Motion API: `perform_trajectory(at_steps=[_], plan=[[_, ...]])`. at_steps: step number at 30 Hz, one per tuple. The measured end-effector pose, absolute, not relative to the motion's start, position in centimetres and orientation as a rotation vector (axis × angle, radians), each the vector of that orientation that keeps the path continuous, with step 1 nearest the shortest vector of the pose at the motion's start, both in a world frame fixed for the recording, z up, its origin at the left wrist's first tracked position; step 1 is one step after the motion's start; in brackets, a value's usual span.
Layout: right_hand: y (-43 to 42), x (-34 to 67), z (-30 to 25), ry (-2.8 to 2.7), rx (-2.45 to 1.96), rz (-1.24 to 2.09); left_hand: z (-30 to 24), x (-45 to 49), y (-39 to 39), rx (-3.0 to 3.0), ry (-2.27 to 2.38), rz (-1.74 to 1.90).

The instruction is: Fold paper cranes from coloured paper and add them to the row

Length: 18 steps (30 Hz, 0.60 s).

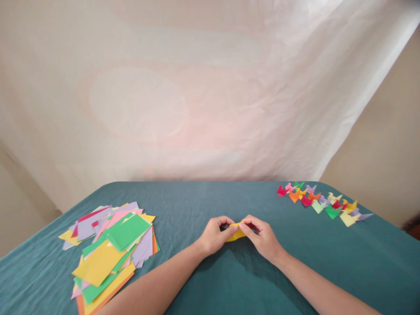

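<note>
Between my two hands is a small piece of folded yellow paper (pixel 236 235), held just above the green cloth near the middle of the table. My left hand (pixel 215 236) pinches its left side, thumb in front and fingers behind. On the other side my right hand (pixel 260 238) grips the upper right edge the same way, its thumb close to the left thumb. Fingers cover the paper's back and ends, so its full shape is hidden.
A loose heap of coloured paper sheets (pixel 101 262) lies at the left. Several small folded paper birds (pixel 333 211) stand in rows at the far right. The table has a dark green cloth (pixel 197 201), and a pale sheet (pixel 210 100) hangs behind it.
</note>
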State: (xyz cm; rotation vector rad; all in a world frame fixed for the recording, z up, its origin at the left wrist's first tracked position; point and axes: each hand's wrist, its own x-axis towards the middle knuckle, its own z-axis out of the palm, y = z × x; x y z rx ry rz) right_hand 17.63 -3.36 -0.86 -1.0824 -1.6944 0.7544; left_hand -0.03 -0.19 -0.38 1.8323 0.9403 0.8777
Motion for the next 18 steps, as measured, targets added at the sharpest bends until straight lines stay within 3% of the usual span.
perform_trajectory(at_steps=[18], plan=[[-3.11, 18.01, -0.64, -1.598, -1.101, 0.912, -0.71, 0.01, 0.18, 1.796, 0.992, 0.909]])
